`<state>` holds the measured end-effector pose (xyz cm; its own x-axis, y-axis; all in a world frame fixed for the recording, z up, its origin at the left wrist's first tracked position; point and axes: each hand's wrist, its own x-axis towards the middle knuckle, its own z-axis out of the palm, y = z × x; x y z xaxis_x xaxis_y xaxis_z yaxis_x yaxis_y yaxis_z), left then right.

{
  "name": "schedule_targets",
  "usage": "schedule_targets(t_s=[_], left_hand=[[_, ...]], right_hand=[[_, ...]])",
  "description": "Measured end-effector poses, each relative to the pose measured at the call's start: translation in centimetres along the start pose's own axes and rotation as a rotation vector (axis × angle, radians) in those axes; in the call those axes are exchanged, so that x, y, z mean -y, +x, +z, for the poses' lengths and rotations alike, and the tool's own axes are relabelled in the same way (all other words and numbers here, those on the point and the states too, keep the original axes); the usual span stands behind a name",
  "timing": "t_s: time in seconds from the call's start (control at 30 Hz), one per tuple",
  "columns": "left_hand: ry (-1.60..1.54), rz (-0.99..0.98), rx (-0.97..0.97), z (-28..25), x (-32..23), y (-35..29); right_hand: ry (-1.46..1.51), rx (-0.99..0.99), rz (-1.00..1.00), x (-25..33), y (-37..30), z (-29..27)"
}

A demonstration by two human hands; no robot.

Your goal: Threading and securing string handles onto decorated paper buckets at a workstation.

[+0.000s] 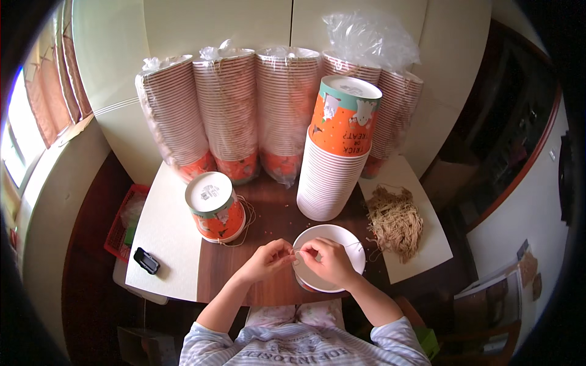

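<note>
A paper bucket (339, 235) with a white inside stands mouth up near the table's front edge. Over its left rim my left hand (268, 260) and my right hand (330, 261) meet, both with fingers pinched on a thin beige string (296, 262). Part of the string shows between the fingertips; its ends there are hard to make out. More string crosses the bucket's right rim. Left of my hands, an orange and green paper bucket (217, 223) stands upside down, with string trailing from its side. A tangled heap of beige strings (397, 222) lies to the right.
Behind the open bucket rises a tall stack of upside-down paper buckets (332, 177). Several plastic-wrapped bucket stacks (227, 116) line the table's back by the wall. A small black container (146, 261) sits at the table's left side, and a red basket (116, 222) stands beyond that edge.
</note>
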<state>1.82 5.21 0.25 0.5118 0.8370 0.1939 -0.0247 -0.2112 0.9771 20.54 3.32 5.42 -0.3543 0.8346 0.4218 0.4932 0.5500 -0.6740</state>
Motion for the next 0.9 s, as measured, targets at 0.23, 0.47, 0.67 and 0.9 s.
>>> schedule_targets(t_s=[0.23, 0.47, 0.67, 0.9], left_hand=[[-0.355, -0.109, 0.039, 0.2, -0.7, 0.1], [-0.465, -0.196, -0.003, -0.7, -0.3, -0.1], [0.097, -0.112, -0.087, -0.8, -1.4, -0.8], [0.356, -0.076, -0.079, 0.0, -3.9, -0.9]], right_hand=[[-0.002, -0.04, 0.001, 0.5, 0.2, 0.0], [-0.298, -0.008, -0.236, 1.6, -2.5, 1.9], [-0.288, 0.057, -0.221, 1.5, -2.0, 2.0], [-0.095, 0.203, -0.109, -0.2, 0.9, 1.2]])
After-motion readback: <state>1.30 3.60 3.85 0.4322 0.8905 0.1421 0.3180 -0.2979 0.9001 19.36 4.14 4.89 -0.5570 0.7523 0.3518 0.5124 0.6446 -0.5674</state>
